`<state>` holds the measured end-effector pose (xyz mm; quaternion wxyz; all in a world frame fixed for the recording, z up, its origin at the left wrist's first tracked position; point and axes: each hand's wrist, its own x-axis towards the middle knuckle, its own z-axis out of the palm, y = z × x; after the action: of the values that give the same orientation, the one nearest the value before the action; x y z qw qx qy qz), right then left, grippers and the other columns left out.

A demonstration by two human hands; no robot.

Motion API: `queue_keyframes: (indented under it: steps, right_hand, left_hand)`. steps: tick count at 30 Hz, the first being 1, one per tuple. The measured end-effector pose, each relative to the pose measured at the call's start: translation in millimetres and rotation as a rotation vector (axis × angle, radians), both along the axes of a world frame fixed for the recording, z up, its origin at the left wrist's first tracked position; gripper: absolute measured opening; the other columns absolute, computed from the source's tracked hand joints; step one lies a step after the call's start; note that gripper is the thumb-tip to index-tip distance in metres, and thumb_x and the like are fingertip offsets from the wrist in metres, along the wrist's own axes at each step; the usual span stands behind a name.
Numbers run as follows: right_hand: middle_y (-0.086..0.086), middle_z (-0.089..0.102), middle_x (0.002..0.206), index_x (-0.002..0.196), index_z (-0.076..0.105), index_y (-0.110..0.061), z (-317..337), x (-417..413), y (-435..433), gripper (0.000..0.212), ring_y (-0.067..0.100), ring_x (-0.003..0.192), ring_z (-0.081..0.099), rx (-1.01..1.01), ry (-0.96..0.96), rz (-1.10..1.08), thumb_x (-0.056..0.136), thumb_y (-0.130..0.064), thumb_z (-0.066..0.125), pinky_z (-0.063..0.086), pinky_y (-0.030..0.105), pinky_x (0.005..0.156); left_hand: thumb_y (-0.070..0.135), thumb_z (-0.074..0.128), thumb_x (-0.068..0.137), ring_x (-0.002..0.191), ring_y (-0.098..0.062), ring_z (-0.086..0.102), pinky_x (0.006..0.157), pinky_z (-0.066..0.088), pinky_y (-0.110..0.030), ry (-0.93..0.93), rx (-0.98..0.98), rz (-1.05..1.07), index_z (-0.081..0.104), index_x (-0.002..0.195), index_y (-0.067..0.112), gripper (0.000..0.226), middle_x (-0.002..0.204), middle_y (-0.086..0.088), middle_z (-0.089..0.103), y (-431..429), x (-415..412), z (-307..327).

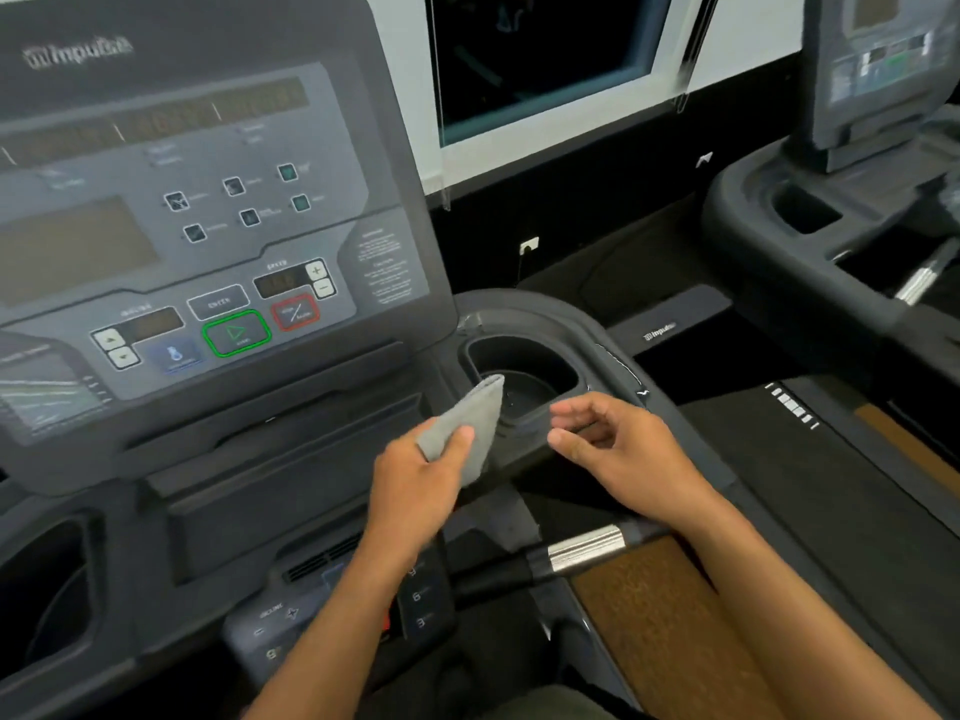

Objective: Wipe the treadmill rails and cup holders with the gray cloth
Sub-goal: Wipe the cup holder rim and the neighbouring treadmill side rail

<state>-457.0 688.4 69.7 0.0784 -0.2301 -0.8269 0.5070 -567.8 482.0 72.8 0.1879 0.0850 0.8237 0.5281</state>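
My left hand (415, 485) pinches a folded gray cloth (470, 423) between thumb and fingers. The cloth's top edge sticks up over the left rim of the right cup holder (535, 376), a dark oval well in the treadmill's console. My right hand (618, 449) hovers just in front of that cup holder with fingers loosely curled and nothing in them. The right side rail (623, 366) curves around the cup holder. A chrome and black handlebar (571, 556) runs below both wrists. The left cup holder (57, 589) shows at the lower left edge.
The treadmill's console panel (197, 210) with display and buttons fills the upper left. A lower keypad (337, 610) sits between my forearms. A second treadmill (831, 241) stands to the right, with a strip of floor between. A window (545, 59) is behind.
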Motion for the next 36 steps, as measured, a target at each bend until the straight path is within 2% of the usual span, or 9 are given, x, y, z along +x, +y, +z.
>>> queue_keyframes:
  steps: [2, 5, 8, 17, 19, 23, 26, 32, 36]
  right_hand:
    - [-0.018, 0.077, 0.101, 0.108, 0.074, -0.034, -1, -5, 19, 0.019, 0.001, 0.091, 0.073, 0.012, 0.006, 0.029, 0.09, -0.033, 0.08, 0.059, 0.029, 0.09]
    - [-0.017, 0.078, 0.097, 0.106, 0.077, -0.03, -7, -10, 43, 0.016, 0.0, 0.089, 0.073, 0.039, -0.009, 0.065, 0.09, -0.033, 0.08, 0.059, 0.03, 0.089]
    - [-0.018, 0.078, 0.094, 0.105, 0.077, -0.032, -12, -9, 63, 0.014, -0.005, 0.089, 0.071, 0.04, -0.044, 0.107, 0.091, -0.035, 0.078, 0.058, 0.025, 0.089]
    - [-0.022, 0.077, 0.094, 0.103, 0.078, -0.034, -21, -7, 99, 0.01, -0.007, 0.092, 0.07, 0.056, -0.057, 0.169, 0.094, -0.037, 0.073, 0.057, 0.023, 0.088]
    - [-0.024, 0.076, 0.095, 0.103, 0.078, -0.036, -24, -7, 102, 0.01, -0.008, 0.094, 0.069, 0.046, -0.054, 0.162, 0.095, -0.039, 0.072, 0.056, 0.02, 0.088]
    - [-0.024, 0.076, 0.093, 0.101, 0.078, -0.035, -32, -6, 107, 0.009, -0.008, 0.091, 0.069, 0.029, -0.072, 0.128, 0.095, -0.036, 0.073, 0.055, 0.019, 0.085]
    - [-0.022, 0.077, 0.091, 0.1, 0.079, -0.032, -36, -6, 109, 0.008, -0.007, 0.088, 0.07, 0.034, -0.081, 0.087, 0.094, -0.034, 0.074, 0.056, 0.019, 0.085]
    - [-0.023, 0.077, 0.092, 0.098, 0.079, -0.034, -29, -8, 113, 0.006, -0.006, 0.089, 0.07, 0.025, -0.082, 0.045, 0.094, -0.035, 0.074, 0.055, 0.017, 0.083]
    - [-0.024, 0.076, 0.09, 0.096, 0.079, -0.033, -26, -18, 111, 0.005, -0.006, 0.087, 0.071, 0.03, -0.061, 0.028, 0.094, -0.031, 0.075, 0.053, 0.012, 0.08]
  left_hand:
    - [0.037, 0.054, 0.106, 0.115, -0.024, 0.07, 0.09, 0.048, -0.026, 0.373, -0.254, -0.055, 0.07, 0.135, 0.024, 0.036, 0.122, 0.0, 0.078, 20, 8, -14]
    - [0.035, 0.043, 0.101, 0.143, -0.039, 0.052, 0.122, 0.038, -0.051, 0.553, -0.601, -0.301, 0.06, 0.144, 0.006, 0.054, 0.145, -0.02, 0.063, 57, 35, -65]
    - [0.034, 0.035, 0.093, 0.153, -0.049, 0.034, 0.126, 0.018, -0.061, 0.546, -0.798, -0.374, 0.04, 0.154, -0.011, 0.076, 0.159, -0.037, 0.038, 91, 54, -111]
    - [0.05, 0.0, 0.104, 0.164, -0.028, -0.005, 0.133, -0.009, -0.044, 0.405, -0.842, -0.167, -0.003, 0.166, 0.004, 0.077, 0.176, -0.017, -0.002, 132, -6, -109]
    - [0.047, 0.006, 0.109, 0.164, -0.024, -0.011, 0.132, -0.012, -0.043, 0.346, -0.823, -0.146, -0.01, 0.165, 0.006, 0.072, 0.176, -0.013, -0.01, 140, -31, -105]
    - [0.041, 0.015, 0.113, 0.164, -0.02, -0.007, 0.132, -0.012, -0.039, 0.281, -0.762, -0.126, -0.004, 0.167, 0.008, 0.066, 0.177, -0.009, -0.005, 148, -82, -97]
    - [0.036, 0.019, 0.113, 0.163, -0.025, 0.011, 0.134, 0.002, -0.042, 0.318, -0.737, -0.125, 0.014, 0.166, 0.007, 0.061, 0.176, -0.013, 0.012, 154, -113, -95]
    - [0.033, 0.026, 0.113, 0.16, -0.027, 0.023, 0.133, 0.011, -0.046, 0.453, -0.672, -0.358, 0.035, 0.161, 0.01, 0.054, 0.171, -0.014, 0.03, 184, -123, -93]
    - [0.041, 0.002, 0.103, 0.157, -0.027, 0.03, 0.131, 0.017, -0.043, 0.608, -0.724, -0.581, 0.037, 0.16, 0.007, 0.075, 0.167, -0.014, 0.039, 207, -104, -90]
